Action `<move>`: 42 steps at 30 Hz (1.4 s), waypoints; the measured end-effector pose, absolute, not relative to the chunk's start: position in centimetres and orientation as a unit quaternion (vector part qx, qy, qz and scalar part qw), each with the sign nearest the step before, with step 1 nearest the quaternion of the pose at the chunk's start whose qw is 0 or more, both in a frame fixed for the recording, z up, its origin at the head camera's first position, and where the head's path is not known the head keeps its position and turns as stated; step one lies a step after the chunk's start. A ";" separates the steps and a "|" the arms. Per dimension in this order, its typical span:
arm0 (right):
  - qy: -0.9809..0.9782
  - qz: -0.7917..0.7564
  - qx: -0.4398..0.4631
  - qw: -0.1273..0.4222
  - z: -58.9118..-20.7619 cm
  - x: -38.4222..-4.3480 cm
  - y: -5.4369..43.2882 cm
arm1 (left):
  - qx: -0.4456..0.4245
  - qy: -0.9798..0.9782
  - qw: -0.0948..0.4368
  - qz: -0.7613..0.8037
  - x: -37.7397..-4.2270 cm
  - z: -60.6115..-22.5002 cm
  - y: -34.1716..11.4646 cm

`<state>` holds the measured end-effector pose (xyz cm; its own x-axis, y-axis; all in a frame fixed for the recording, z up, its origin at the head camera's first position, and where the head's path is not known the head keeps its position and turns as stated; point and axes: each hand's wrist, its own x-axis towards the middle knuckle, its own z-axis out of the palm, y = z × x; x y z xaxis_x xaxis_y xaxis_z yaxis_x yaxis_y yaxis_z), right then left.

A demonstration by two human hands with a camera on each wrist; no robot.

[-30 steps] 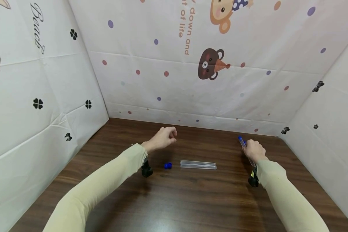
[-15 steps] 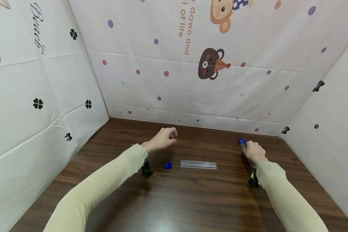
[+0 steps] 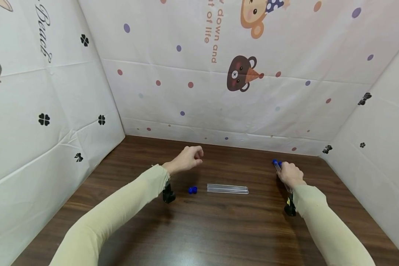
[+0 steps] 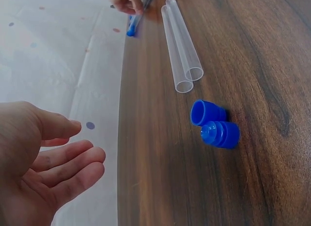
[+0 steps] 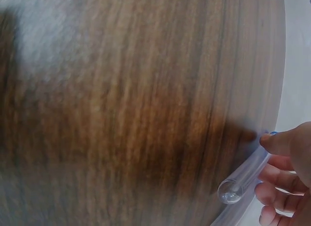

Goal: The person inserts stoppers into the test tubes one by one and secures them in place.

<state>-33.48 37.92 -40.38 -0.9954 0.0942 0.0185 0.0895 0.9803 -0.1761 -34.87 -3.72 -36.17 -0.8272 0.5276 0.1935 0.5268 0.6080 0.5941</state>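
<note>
My right hand [image 3: 291, 174] pinches a clear test tube [image 5: 249, 170] with a blue cap, low at the far right of the table. A second blue-capped tube [image 5: 232, 217] lies right beside it, mostly hidden by the hand. In the head view the two blue caps stick out past the fingers. My left hand [image 3: 185, 159] hovers at the back left with loosely bent fingers and nothing in them. Two uncapped clear test tubes [image 4: 181, 46] lie side by side mid-table. Left of them sit two loose blue caps [image 4: 221, 134], close together.
The dark wooden table [image 3: 199, 229] meets patterned white sheets [image 3: 173, 96] at the back and on both sides. Each wrist carries a small black camera [image 3: 168, 194].
My right hand has lowered its capped tube slightly toward the table, close to the other capped tube. The left hand, the uncapped tubes and the loose caps have stayed in place.
</note>
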 end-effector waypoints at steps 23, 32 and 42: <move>-0.994 0.096 0.036 0.039 -36.8 -33.8 33.6 | 0.291 0.897 -0.005 0.333 -35.0 -36.4 -4.4; -0.976 0.136 0.168 0.020 -36.9 -33.6 30.3 | 0.274 0.905 -0.005 0.325 -35.1 -36.5 -4.8; -0.943 0.160 0.290 -0.010 -37.5 -32.4 26.6 | 0.271 0.906 0.000 0.324 -35.2 -36.7 -4.9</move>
<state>-32.39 26.62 -37.47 -0.8317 -0.5503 0.0743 -0.5439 0.7805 -0.3082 -35.23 -4.90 -36.71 -0.8534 0.4905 0.1761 0.4910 0.6433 0.5875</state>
